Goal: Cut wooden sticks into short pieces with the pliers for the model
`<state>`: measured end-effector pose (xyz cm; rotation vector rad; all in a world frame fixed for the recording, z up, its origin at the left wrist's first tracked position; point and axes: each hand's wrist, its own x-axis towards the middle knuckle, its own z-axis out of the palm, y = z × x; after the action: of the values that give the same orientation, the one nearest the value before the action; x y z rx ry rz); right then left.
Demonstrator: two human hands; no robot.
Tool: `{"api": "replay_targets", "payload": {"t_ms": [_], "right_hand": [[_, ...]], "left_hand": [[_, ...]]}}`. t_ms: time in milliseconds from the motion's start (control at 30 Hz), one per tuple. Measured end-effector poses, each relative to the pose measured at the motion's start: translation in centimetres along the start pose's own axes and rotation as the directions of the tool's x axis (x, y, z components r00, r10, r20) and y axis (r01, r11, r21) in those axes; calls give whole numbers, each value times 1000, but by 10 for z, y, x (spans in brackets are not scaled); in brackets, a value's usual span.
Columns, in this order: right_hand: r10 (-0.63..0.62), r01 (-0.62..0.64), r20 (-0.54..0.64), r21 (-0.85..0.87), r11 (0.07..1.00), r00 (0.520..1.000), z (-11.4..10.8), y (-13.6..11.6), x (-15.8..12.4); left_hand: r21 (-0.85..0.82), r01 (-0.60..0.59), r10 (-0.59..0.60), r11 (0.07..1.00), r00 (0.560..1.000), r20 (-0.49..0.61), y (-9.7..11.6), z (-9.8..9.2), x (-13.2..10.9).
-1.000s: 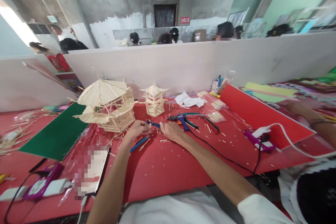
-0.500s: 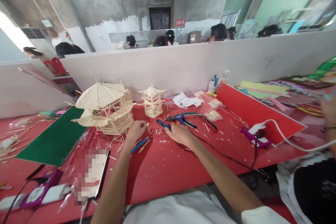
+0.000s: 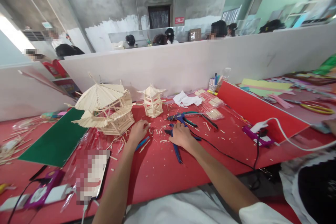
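Observation:
My left hand (image 3: 138, 132) is closed in a pinch on a short wooden stick (image 3: 149, 125), in front of the two stick-built pavilions. My right hand (image 3: 181, 135) lies over blue-handled pliers (image 3: 177, 154), fingers loosely stretched forward, with the spread handles showing on both sides of it. Its fingertips are close to the blue glue gun (image 3: 179, 116); whether they touch it is unclear. The large pavilion (image 3: 102, 110) stands left of my left hand, and the small pavilion (image 3: 152, 101) stands beyond both hands. A blue pen-like tool (image 3: 142, 143) lies beside my left hand.
Stick offcuts litter the red table (image 3: 157, 175). Green-handled pliers (image 3: 191, 123), white cloth (image 3: 186, 98) and bagged sticks (image 3: 214, 103) lie behind. A red board (image 3: 257, 112) and power strip (image 3: 258, 135) stand right; a green board (image 3: 54, 140) and phone (image 3: 94, 175) lie left.
The pliers have turned, and their blue handles now show spread under my right hand, whose fingers have loosened. My left hand stays almost in place with the stick.

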<state>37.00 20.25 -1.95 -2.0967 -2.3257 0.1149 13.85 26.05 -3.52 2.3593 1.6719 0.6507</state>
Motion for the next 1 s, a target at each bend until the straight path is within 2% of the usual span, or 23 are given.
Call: {"api": "replay_targets", "payload": {"t_ms": [100, 200, 267, 333, 433, 467, 633, 733, 867, 933, 1000], "right_hand": [[-21, 21, -34, 17, 1000, 999, -9, 5, 1], [-177, 196, -137, 149, 969, 975, -24, 6, 9], [-334, 389, -215, 311, 867, 918, -30, 3, 18], [-416, 518, -313, 431, 739, 854, -28, -3, 28], [-420, 631, -490, 428, 647, 764, -14, -16, 40], [-404, 642, -524, 427, 637, 750, -8, -20, 42], [-346, 632, -580, 413, 655, 738, 11, -28, 44], [-314, 634, -614, 415, 653, 724, 12, -28, 43], [-302, 638, -630, 413, 650, 715, 12, -25, 43], [-320, 655, -636, 402, 640, 702, 12, -21, 44], [-335, 664, -632, 399, 632, 698, 12, -15, 45]], "left_hand": [[-66, -29, 27, 997, 999, -31, -4, 4, 1], [-215, -40, 32, 976, 999, -37, -4, 5, 2], [-376, -42, 39, 926, 999, -15, -1, 4, 3], [-552, -24, 38, 834, 999, 14, 5, 2, 3], [-727, 58, -9, 685, 997, 71, 14, 0, 2], [-756, 84, -27, 649, 996, 88, 16, 0, 2], [-831, 153, -86, 534, 988, 127, 23, 1, 0], [-838, 167, -104, 520, 986, 133, 25, 1, 1], [-824, 135, -77, 551, 991, 111, 29, 0, 2], [-789, 102, -52, 606, 995, 89, 29, -1, 2], [-708, 52, -13, 704, 998, 60, 28, -1, 2]]}}
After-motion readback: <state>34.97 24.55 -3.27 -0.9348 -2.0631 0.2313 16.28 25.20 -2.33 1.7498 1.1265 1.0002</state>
